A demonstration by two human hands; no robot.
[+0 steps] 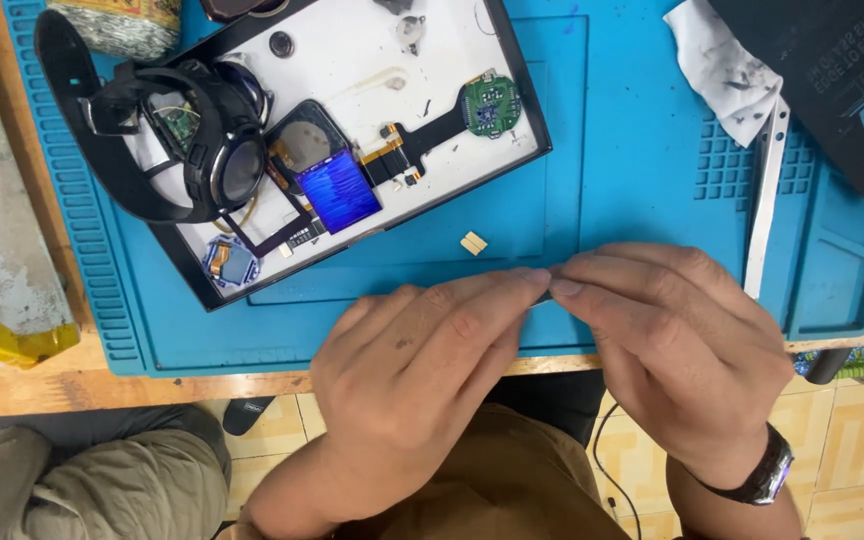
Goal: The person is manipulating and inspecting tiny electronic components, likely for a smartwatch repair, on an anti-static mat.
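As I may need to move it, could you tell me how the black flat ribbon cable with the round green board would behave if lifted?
The ribbon cable looks thin, so probably floppy and light. The green board would likely dangle, and the fine connectors seem fragile.

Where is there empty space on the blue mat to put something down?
The mat is bare between the tray and the metal strip, above the hands, apart from a small tan chip. The tray is crowded with watch parts.

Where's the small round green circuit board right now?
In the head view, the round green circuit board lies near the right edge of the white tray, upper centre, joined to a black flex strip beyond both hands.
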